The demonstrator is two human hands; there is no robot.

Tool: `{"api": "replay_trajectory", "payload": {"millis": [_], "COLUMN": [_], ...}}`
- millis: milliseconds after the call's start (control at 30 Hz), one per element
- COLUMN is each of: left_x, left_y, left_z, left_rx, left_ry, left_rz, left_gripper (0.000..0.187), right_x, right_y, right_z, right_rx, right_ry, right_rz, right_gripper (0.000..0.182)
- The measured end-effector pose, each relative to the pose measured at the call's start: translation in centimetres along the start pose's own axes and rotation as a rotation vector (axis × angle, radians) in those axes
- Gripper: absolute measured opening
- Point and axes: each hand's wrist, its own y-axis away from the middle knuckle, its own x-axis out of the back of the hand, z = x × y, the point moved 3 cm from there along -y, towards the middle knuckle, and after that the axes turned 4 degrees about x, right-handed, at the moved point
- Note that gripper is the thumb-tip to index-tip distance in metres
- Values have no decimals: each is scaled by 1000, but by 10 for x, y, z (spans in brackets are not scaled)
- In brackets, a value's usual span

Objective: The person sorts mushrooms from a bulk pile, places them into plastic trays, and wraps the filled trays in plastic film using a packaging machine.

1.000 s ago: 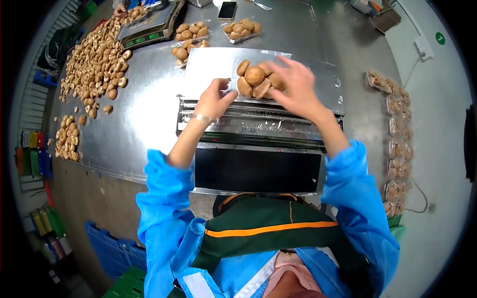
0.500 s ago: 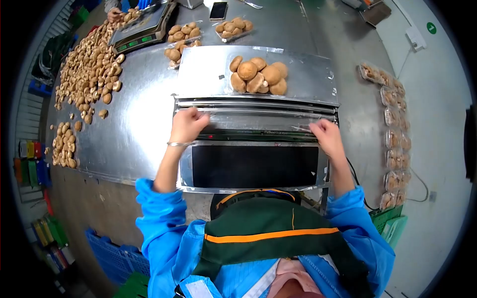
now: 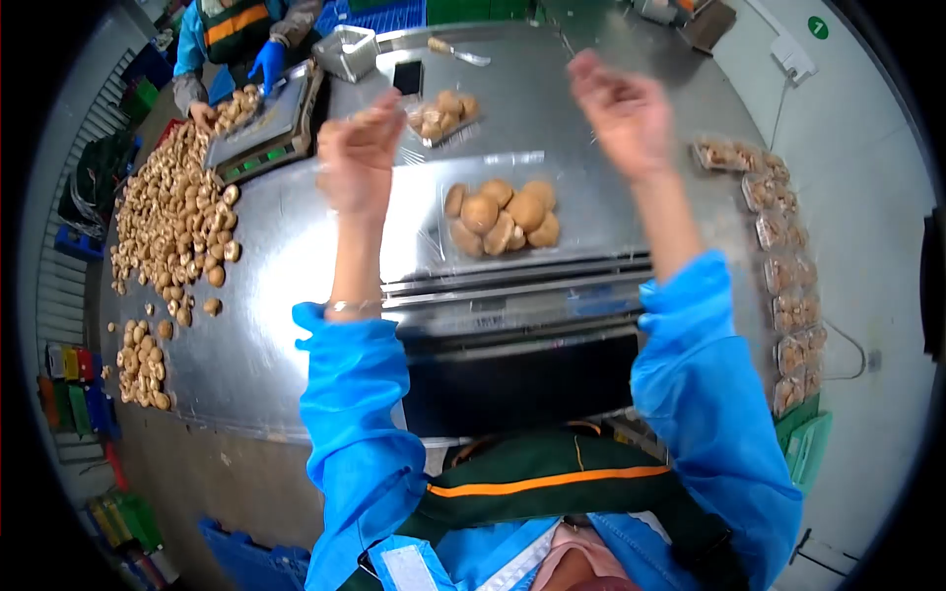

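Hands moved: up from over the wrapping machine (image 3: 522, 313) bars; left hand (image 3: 360, 163) upper left of centre, right hand (image 3: 623, 116) upper right of centre.
Grip: fingers part-bent, blurred; cannot tell if pinching clear film.
Shiitake mushrooms (image 3: 480, 213): trayed, mid-frame, below and between hands.
Wrap risk: uneven pull could tear film; low wrist could topple mushrooms.

- Left hand (image 3: 363, 153) raised at 11 o'clock of view; motion-blurred, fingers loosely extended, tips toward 1 o'clock.
- Right hand (image 3: 631, 118) raised at 1 o'clock; also blurred, fingers slightly bent, tips toward 11 o'clock.
- Left forearm (image 3: 356, 251) bare, pointing to 12 o'clock.
- Right forearm (image 3: 668, 222) bare, slanting to 11 o'clock.
- Hands well apart.
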Motion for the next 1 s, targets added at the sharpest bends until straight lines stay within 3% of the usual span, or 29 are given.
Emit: {"api": "replay_trajectory", "payload": {"millis": [33, 67, 100, 133, 167, 233, 300, 400, 433, 467, 533, 633, 733, 833, 933, 1000], "left_x": [22, 33, 32, 35, 41, 56, 39, 17, 13, 13, 11, -22, -54, -33, 15, 49], "left_y": [-9, -16, -13, -7, -5, 9, 23, 44, 58, 63, 76, 112, 164, 221, 265, 284], "left_z": [-25, -46, -61, -72, -77, -90, -70, -46, -43, -43, -36, -11, 11, 19, 9, -5], "left_rx": [5, 9, 169, 339, 356, 422, 683, 1006, 1100, 1054, 1090, 1031, 982, 1078, 1141, 1286], "left_ry": [-480, -961, -1046, -1127, -1144, -1162, -1064, -775, -640, -696, -716, -705, -735, -339, -239, -498], "left_rz": [42, 97, 61, 31, -52, -204, -303, -269, -233, -257, -218, -252, -422, -370, -309, -45], "left_gripper": [28, 33, 35, 37, 38, 41, 44, 55, 60, 69, 67, 66, 66, 70, 54, 30], "right_x": [29, 31, 45, 44, 50, 40, 43, 26, 15, 15, 16, -23, -53, -61, -38, -24], "right_y": [-10, -1, 1, 8, 16, 25, 46, 73, 88, 97, 109, 146, 205, 263, 302, 311], "right_z": [30, 53, 71, 84, 96, 85, 76, 50, 53, 52, 46, 22, 4, 8, 34, 45], "right_rx": [-7, 81, -169, -528, -744, -746, -739, -1028, -1015, -1008, -988, -944, -964, -1035, -1000, -1105], "right_ry": [293, 1117, 1312, 1412, 1393, 1359, 1249, 898, 811, 837, 894, 965, 1085, 932, 978, 786], "right_rz": [13, 1, -81, -2, -51, -249, -370, -7, 87, 104, 130, -26, -114, 38, 149, 284], "right_gripper": [24, 31, 35, 37, 36, 36, 38, 47, 54, 55, 59, 62, 62, 64, 61, 57]}}
